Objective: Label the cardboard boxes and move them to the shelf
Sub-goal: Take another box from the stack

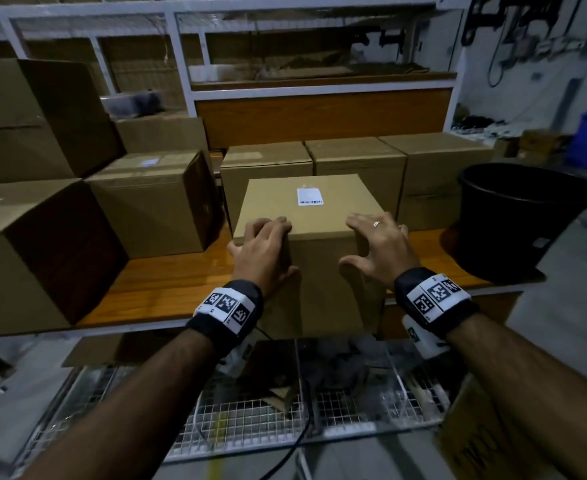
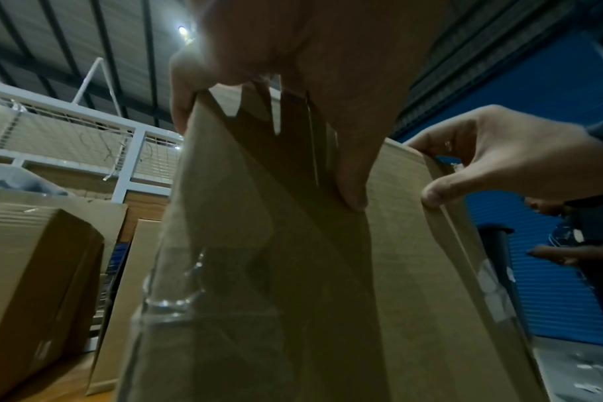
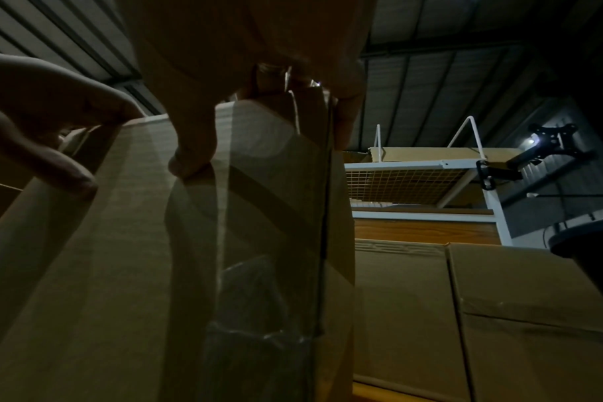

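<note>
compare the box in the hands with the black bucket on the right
The box is tan, square-edged and closed, with a white barcode label on top; the bucket is black, round and open-topped. The left hand and right hand grip the box, while nothing touches the bucket. Both sit on the wooden shelf.

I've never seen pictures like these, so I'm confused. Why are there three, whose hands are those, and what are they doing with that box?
They are one person's hands, with no robot. The big picture comes from a camera on the person's head, and the other two from cameras strapped to each wrist, looking up along the fingers. The left hand and right hand grip the top corners of a cardboard box with a white barcode label on it. It sits on a wooden shelf, with more boxes and a black bucket.
</note>
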Demonstrator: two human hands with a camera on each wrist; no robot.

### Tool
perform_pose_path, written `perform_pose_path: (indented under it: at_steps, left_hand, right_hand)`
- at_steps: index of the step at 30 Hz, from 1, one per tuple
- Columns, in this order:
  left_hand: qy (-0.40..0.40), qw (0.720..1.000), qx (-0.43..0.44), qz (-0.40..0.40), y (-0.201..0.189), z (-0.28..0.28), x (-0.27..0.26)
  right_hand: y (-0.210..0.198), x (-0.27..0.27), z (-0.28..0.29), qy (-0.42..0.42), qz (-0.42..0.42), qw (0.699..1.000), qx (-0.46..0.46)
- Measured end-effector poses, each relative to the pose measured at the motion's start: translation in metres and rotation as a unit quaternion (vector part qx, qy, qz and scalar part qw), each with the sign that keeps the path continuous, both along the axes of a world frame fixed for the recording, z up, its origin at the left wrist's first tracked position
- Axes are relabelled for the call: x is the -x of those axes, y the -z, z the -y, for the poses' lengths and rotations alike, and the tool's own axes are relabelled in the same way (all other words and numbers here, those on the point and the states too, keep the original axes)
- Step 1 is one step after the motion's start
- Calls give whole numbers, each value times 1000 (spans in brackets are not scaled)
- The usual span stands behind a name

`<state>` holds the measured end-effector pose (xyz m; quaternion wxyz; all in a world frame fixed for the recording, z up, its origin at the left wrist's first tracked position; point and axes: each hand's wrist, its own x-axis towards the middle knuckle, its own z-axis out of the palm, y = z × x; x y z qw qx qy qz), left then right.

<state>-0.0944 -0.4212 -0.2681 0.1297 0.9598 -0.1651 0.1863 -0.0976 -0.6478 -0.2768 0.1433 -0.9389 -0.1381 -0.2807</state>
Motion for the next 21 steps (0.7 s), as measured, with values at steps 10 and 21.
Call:
perform_pose_path:
  at_steps: [10, 21]
  left_hand:
    - [5, 1000, -4, -27, -9, 7, -19]
    - [9, 986, -147, -75, -43, 25, -34]
  right_hand:
    - [-15, -19, 6, 54, -70, 995, 44]
    - [-38, -32, 0, 20, -132, 976, 170]
